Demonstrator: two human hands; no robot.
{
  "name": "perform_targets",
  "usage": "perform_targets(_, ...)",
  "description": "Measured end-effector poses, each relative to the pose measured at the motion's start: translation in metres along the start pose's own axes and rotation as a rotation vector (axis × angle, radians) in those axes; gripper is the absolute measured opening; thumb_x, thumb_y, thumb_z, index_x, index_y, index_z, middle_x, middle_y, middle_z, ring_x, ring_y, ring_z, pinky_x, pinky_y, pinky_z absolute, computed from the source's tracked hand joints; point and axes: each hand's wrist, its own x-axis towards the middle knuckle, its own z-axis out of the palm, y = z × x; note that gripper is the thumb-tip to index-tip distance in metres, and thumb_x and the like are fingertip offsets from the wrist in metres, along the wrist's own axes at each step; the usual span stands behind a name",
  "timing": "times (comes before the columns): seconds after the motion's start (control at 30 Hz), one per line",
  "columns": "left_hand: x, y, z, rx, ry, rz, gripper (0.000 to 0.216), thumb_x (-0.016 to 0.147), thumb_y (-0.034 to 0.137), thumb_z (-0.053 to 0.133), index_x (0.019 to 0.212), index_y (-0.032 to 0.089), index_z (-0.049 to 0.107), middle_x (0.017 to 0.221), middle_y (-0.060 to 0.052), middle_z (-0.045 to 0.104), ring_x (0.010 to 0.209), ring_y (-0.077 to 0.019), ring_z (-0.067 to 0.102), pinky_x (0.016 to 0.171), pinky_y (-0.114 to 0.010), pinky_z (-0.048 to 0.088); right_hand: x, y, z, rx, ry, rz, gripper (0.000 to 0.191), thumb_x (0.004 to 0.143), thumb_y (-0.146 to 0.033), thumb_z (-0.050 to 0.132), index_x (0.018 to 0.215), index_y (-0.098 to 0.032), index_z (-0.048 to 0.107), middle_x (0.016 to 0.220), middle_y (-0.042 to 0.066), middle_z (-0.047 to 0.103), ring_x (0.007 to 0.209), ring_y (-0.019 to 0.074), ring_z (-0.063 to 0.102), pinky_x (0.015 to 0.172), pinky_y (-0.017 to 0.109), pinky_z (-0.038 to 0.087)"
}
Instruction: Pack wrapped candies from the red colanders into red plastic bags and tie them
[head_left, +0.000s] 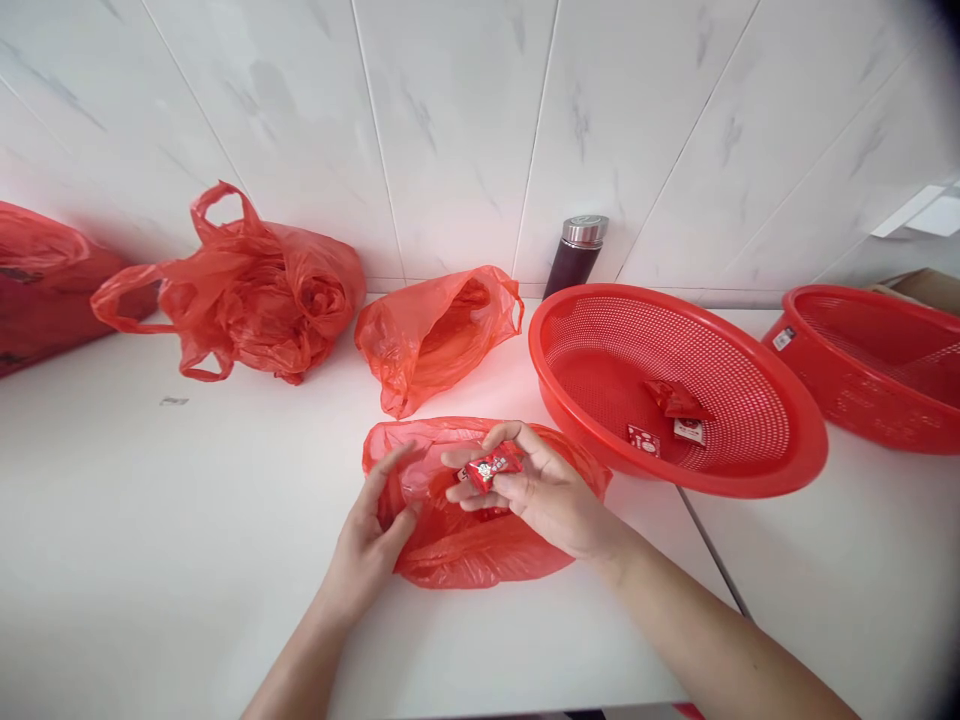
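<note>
Between the fingers of my right hand [551,495] is a small red wrapped candy [493,467] with a printed figure on it. The hand is over an open red plastic bag [487,565] lying on the white table. My left hand [373,535] is at the bag's left side, thumb and fingers apart, holding nothing. More red pieces lie in the bag, mostly hidden by the right hand. To the right stands a red perforated basket [581,350], tilted towards me. A few red packets [677,400] rest in it.
Behind the bag lies another open red bag [435,350]. Bundled red bags [277,300] sit to its left. A dark bottle [574,262] with a silver lid stands by the tiled wall. A second red basket [855,390] is at the far right, and a red bag [60,300] at the far left.
</note>
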Motion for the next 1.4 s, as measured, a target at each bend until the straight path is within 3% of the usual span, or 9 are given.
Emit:
perform_targets(0.13,0.000,0.003,-0.001,-0.018,-0.191,0.002,0.036,0.092,0.045,0.051,0.111,0.020,0.071,0.113,-0.008,0.071,0.106,-0.0266,0.064,0.096,-0.037,0.048,-0.002,0.010,0.009,-0.412,0.019,-0.073,0.009,0.097,-0.021,0.047,0.106,-0.024,0.048,0.135,0.008,0.058,0.132,0.0173,0.048,0.111,0.042,0.036)
perform_targets(0.33,0.000,0.002,0.003,-0.092,-0.192,0.045,0.029,0.092,0.041,0.055,0.096,0.020,0.074,0.088,-0.003,0.072,0.083,-0.0184,0.064,0.078,-0.028,0.050,-0.002,0.021,0.015,-0.599,-0.054,-0.112,0.019,0.095,-0.016,0.048,0.113,-0.023,0.050,0.141,0.009,0.053,0.135,0.0173,0.045,0.111,0.039,0.037)
perform_targets(0.77,-0.002,0.005,0.005,0.094,-0.108,0.018,0.030,0.089,0.047,0.055,0.091,0.019,0.066,0.087,-0.003,0.071,0.070,-0.0160,0.062,0.065,-0.026,0.051,0.005,0.031,0.007,-0.758,0.153,-0.122,0.033,0.089,-0.007,0.049,0.113,-0.024,0.061,0.109,0.002,0.069,0.102,0.0138,0.066,0.091,0.031,0.054)
perform_targets(0.97,-0.006,0.007,0.003,0.091,-0.117,-0.031,0.046,0.086,0.045,0.060,0.128,0.027,0.058,0.134,-0.006,0.061,0.093,-0.0197,0.066,0.079,-0.029,0.054,-0.019,-0.039,0.014,-0.864,0.233,-0.219,0.019,0.095,-0.024,0.052,0.108,-0.029,0.065,0.104,0.001,0.070,0.090,0.0156,0.068,0.079,0.030,0.057)
perform_targets(1.03,-0.007,0.010,0.000,0.069,-0.134,-0.011,0.052,0.087,0.044,0.059,0.136,0.029,0.051,0.140,-0.004,0.056,0.113,-0.0223,0.061,0.093,-0.031,0.051,-0.028,-0.078,0.000,-1.048,0.396,-0.287,0.017,0.094,-0.030,0.054,0.106,-0.030,0.066,0.103,0.002,0.071,0.095,0.0185,0.067,0.083,0.033,0.055)
perform_targets(1.13,-0.009,0.014,-0.005,0.050,-0.164,-0.041,0.060,0.088,0.047,0.057,0.144,0.031,0.043,0.140,-0.004,0.057,0.118,-0.0246,0.059,0.098,-0.035,0.049,-0.034,-0.126,-0.050,-1.395,0.547,-0.036,0.037,0.088,-0.037,0.060,0.124,-0.031,0.059,0.126,0.005,0.063,0.108,0.0262,0.063,0.088,0.042,0.052)
perform_targets(1.27,-0.019,0.017,-0.010,0.147,-0.159,-0.124,0.067,0.086,0.052,0.056,0.148,0.033,0.038,0.140,-0.006,0.058,0.123,-0.0301,0.058,0.098,-0.043,0.050,-0.039,-0.142,-0.119,-1.599,0.337,0.740,0.077,0.065,-0.038,0.078,0.137,-0.029,0.052,0.146,0.013,0.045,0.105,0.0363,0.063,0.078,0.047,0.053)
perform_targets(1.33,-0.025,0.019,-0.013,0.228,-0.136,-0.144,0.066,0.086,0.056,0.054,0.147,0.036,0.039,0.139,-0.005,0.059,0.128,-0.0321,0.053,0.102,-0.047,0.046,-0.042,-0.133,-0.133,-1.617,0.250,0.854,0.066,0.060,-0.033,0.081,0.123,-0.025,0.062,0.137,0.016,0.053,0.108,0.0391,0.061,0.077,0.047,0.051)
perform_targets(1.4,-0.031,0.020,-0.018,0.291,-0.131,-0.143,0.067,0.084,0.058,0.053,0.146,0.038,0.040,0.139,-0.003,0.059,0.131,-0.0330,0.051,0.103,-0.050,0.045,-0.044,-0.121,-0.135,-1.620,0.215,0.791,0.045,0.061,-0.024,0.079,0.104,-0.024,0.069,0.112,0.014,0.066,0.101,0.0367,0.064,0.073,0.044,0.050)
